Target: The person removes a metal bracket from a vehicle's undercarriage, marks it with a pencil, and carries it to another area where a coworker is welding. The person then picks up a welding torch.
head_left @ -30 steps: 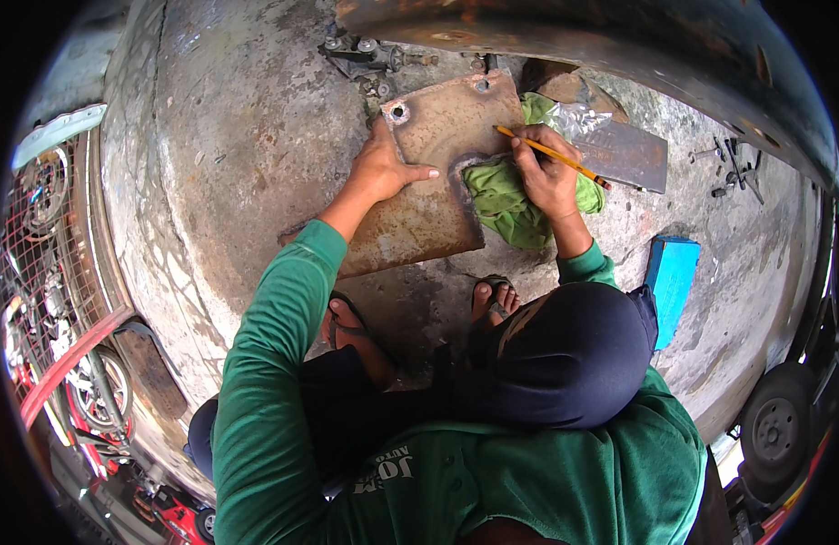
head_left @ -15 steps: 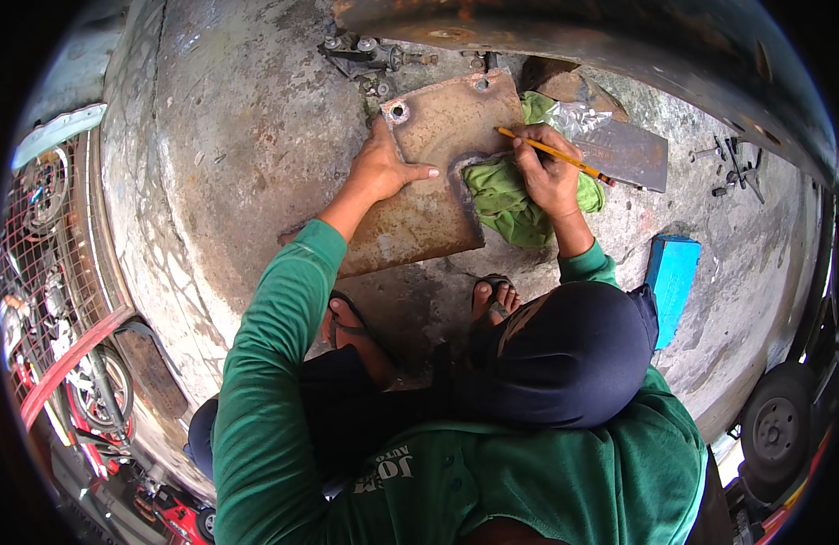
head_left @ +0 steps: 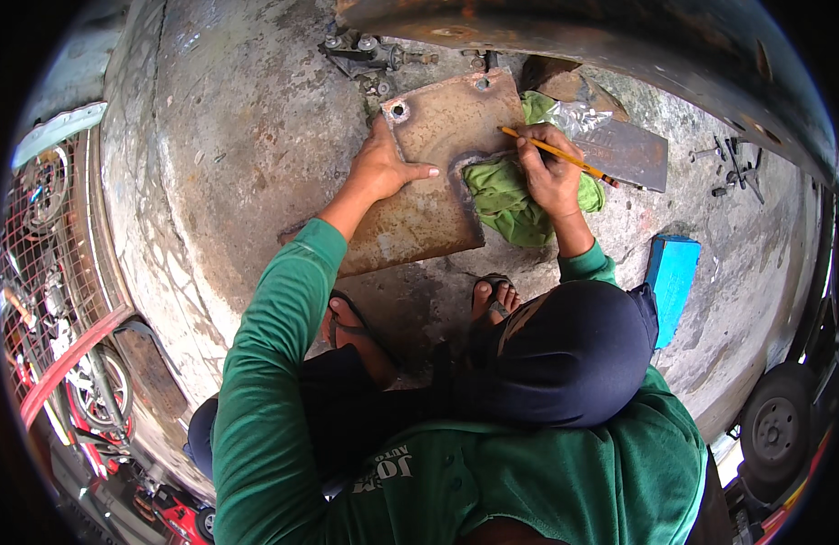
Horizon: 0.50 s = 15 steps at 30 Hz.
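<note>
A rusty metal plate [head_left: 410, 222] with a notch in its right side and two holes near its far edge is in front of my feet. My left hand [head_left: 380, 166] grips its left edge, thumb lying across the top face and the other fingers out of sight at the edge. In my right hand [head_left: 550, 177] is a yellow pencil [head_left: 565, 155], its tip at the plate's right edge and its eraser end pointing right. A crumpled green cloth [head_left: 506, 207] shows through the notch and beneath my right hand.
A flat dark metal piece [head_left: 626, 156] lies right of the cloth, with a stone block [head_left: 583, 91] behind it. Loose tools [head_left: 737, 171] sit farther right, near a blue box [head_left: 672, 283]. Metal parts [head_left: 369, 56] stand beyond the plate. A large curved metal panel [head_left: 601, 41] overhangs the far side.
My right hand has shifted very slightly to the right with the pencil, its tip moving a little along. My left hand and the plate stay where they were.
</note>
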Each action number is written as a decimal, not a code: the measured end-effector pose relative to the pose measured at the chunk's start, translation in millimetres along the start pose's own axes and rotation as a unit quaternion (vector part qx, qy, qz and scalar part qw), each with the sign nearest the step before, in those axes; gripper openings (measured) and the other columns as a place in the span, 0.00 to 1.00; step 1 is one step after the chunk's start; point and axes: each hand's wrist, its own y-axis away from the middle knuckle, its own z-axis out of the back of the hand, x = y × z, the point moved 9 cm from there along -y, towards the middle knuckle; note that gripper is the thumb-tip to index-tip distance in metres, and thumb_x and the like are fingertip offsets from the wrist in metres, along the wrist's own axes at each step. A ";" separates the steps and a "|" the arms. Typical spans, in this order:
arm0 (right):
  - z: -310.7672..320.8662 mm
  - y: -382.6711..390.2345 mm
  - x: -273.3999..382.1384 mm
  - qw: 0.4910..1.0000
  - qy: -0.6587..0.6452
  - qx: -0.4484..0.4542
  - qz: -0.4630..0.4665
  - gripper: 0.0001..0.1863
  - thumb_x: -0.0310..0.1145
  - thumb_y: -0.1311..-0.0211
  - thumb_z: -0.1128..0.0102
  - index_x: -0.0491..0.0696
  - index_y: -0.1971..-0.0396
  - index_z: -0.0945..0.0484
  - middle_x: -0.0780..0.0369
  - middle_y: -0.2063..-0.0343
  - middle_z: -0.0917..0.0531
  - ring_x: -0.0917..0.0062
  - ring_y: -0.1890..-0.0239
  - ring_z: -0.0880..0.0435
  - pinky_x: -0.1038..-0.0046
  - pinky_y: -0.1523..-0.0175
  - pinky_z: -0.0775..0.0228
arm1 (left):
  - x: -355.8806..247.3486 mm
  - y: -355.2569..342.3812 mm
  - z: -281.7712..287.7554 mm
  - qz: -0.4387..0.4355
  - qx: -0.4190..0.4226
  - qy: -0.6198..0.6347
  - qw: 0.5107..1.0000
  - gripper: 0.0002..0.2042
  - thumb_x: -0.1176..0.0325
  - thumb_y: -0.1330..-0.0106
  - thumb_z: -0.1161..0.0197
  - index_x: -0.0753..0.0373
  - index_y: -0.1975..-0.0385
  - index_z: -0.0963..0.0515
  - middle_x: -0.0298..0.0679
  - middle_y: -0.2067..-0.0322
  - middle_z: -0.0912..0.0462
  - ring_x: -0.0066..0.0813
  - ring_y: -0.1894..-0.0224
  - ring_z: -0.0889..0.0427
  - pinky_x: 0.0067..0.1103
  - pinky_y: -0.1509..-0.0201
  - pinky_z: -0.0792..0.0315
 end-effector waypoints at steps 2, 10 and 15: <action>0.1 -0.7 3.2 1.000 0.000 -0.002 0.010 0.03 0.23 0.38 0.35 0.40 0.66 0.18 0.60 0.70 0.15 0.77 0.69 0.18 0.75 0.60 0.26 | -0.6 0.2 0.1 0.002 0.000 0.001 1.000 0.68 0.49 0.57 0.14 0.79 0.27 0.59 0.67 0.33 0.34 0.56 0.29 0.33 0.33 0.24 0.40; -3.8 -1.9 1.6 1.000 -0.002 0.011 0.008 0.02 0.22 0.41 0.35 0.40 0.69 0.19 0.58 0.71 0.14 0.74 0.69 0.16 0.74 0.59 0.24 | -2.2 1.8 1.3 -0.001 -0.004 0.001 1.000 0.68 0.49 0.58 0.14 0.79 0.27 0.59 0.67 0.33 0.34 0.57 0.29 0.33 0.33 0.24 0.40; 1.3 4.6 3.5 1.000 0.008 -0.009 -0.005 0.04 0.25 0.37 0.36 0.40 0.66 0.18 0.60 0.72 0.16 0.79 0.71 0.20 0.75 0.61 0.27 | 1.5 7.6 -1.5 0.008 0.002 0.000 1.000 0.68 0.48 0.58 0.14 0.79 0.28 0.58 0.67 0.33 0.34 0.57 0.29 0.33 0.33 0.24 0.40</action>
